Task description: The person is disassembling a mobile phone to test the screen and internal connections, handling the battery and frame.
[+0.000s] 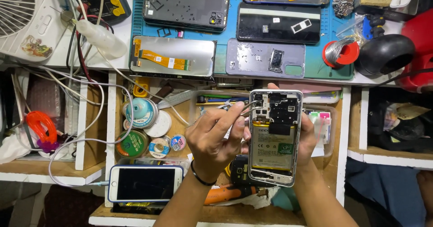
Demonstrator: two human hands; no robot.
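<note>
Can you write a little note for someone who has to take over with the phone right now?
Left hand: pinching tweezers, tips at the top left corner of the opened phone.
Right hand: wrapped behind the phone, holding it upright over the drawer.
Done: back cover is off; the battery and black top part are bare.
Left: the tweezers work at that corner isn't finished. What the tips are gripping is too small to tell.
Nearby: the orange screwdriver lies just below the phone.

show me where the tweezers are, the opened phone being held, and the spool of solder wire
tweezers (246,106): head view, on the metal prongs near their tips.
opened phone (273,148): head view, on its battery.
spool of solder wire (341,53): head view, on the coiled wire inside the red rim.
</note>
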